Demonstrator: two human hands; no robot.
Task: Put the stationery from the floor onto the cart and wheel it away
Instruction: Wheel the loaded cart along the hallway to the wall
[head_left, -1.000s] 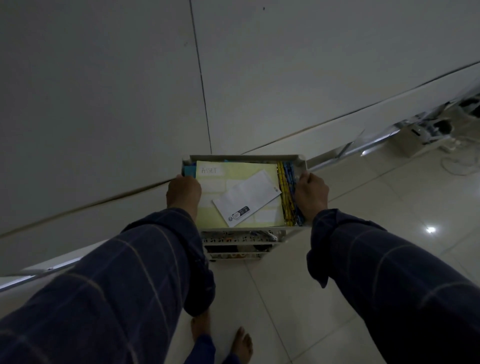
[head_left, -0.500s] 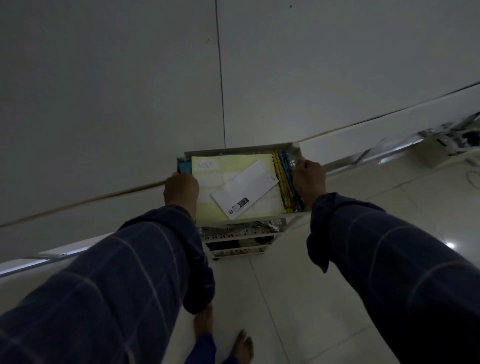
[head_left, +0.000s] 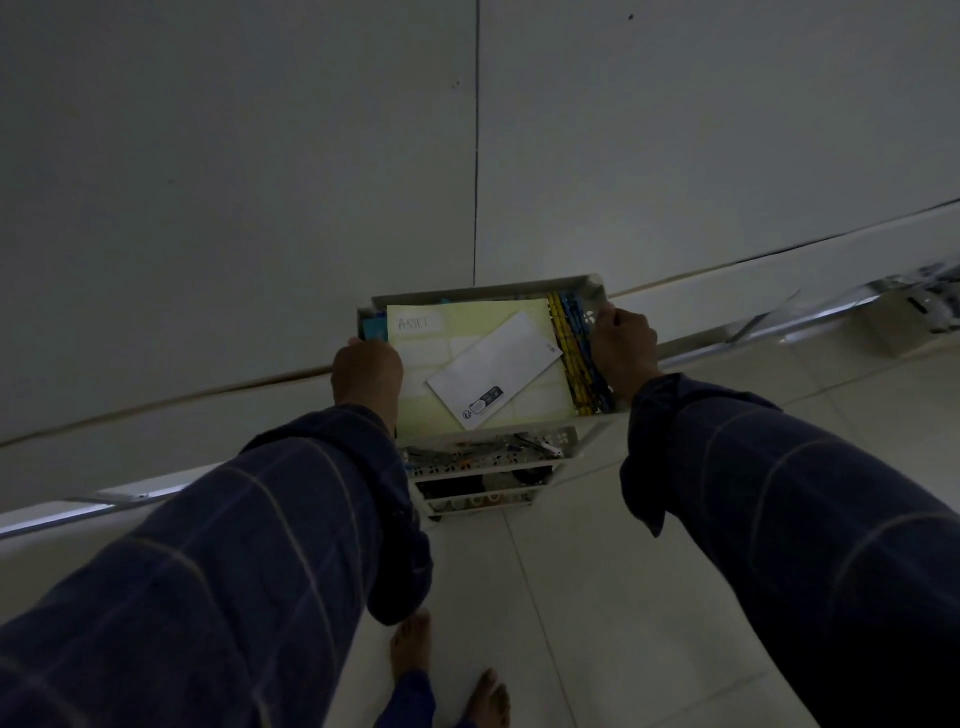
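The cart (head_left: 566, 441) stands on the pale tiled floor (head_left: 597, 597), close to a white wall (head_left: 260, 182). The left hand (head_left: 366, 371) is closed over the left edge of the cart's top tray, and the right hand (head_left: 621, 345) is curled around the right edge, near the far right corner. Both arms wear dark checked sleeves (head_left: 260, 545).

The top tray carries a yellow folder (head_left: 467, 332) marked "ASSET" at its far left corner. A white envelope (head_left: 496, 371) lies aslant on the folder. A bundle of yellow and blue pencils (head_left: 574, 353) runs along the tray's right edge, just beside the right hand. A blue item (head_left: 374, 327) shows at the tray's far left corner.

The lower shelves hold small things too dim to tell. Bare feet (head_left: 413, 649) stand on the floor behind the cart.
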